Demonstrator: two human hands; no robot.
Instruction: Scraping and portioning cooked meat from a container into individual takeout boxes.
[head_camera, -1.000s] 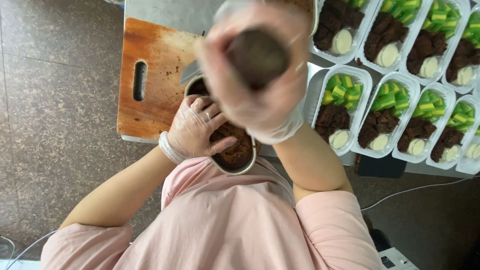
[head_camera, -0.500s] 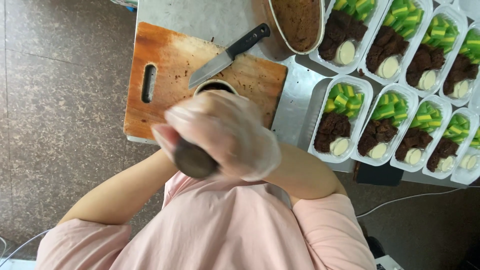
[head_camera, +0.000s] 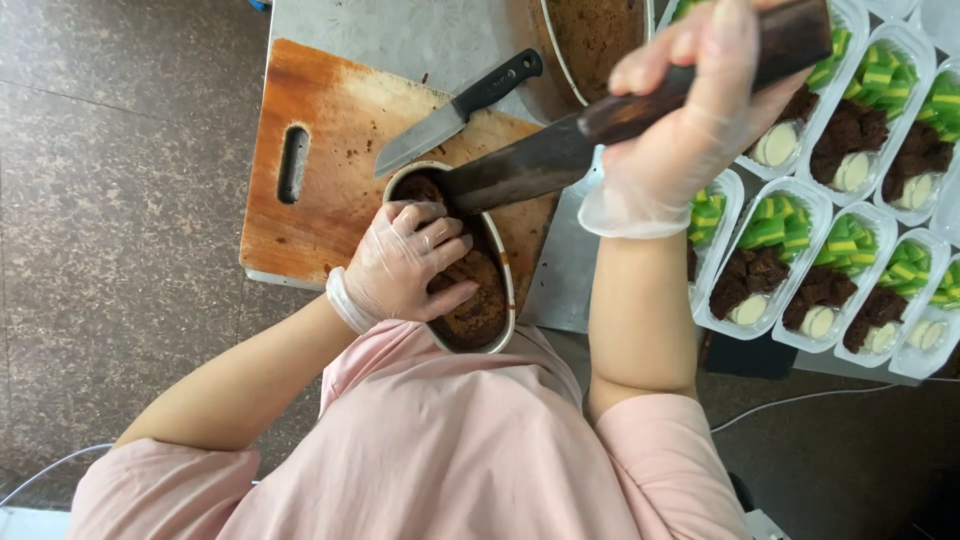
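My right hand (head_camera: 690, 120), in a clear plastic glove, grips the dark wooden handle of a cleaver (head_camera: 530, 165). Its blade reaches down into an oval metal tin (head_camera: 505, 300) of dark brown cake (head_camera: 475, 295). My left hand (head_camera: 405, 260), also gloved, rests on the cake with fingers spread, steadying the tin. The tin sits on the near edge of a wooden cutting board (head_camera: 320, 170).
A smaller black-handled knife (head_camera: 455, 110) lies on the board. A large round pan (head_camera: 590, 35) of brown cake stands behind. Several clear plastic trays (head_camera: 800, 260) with brown, green and white pieces fill the metal table (head_camera: 400, 35) at right. A white cable (head_camera: 800, 400) runs below.
My right hand has swung from in front of the camera up to the right, bringing the cleaver blade into the tin. My left hand has settled back on the cake.
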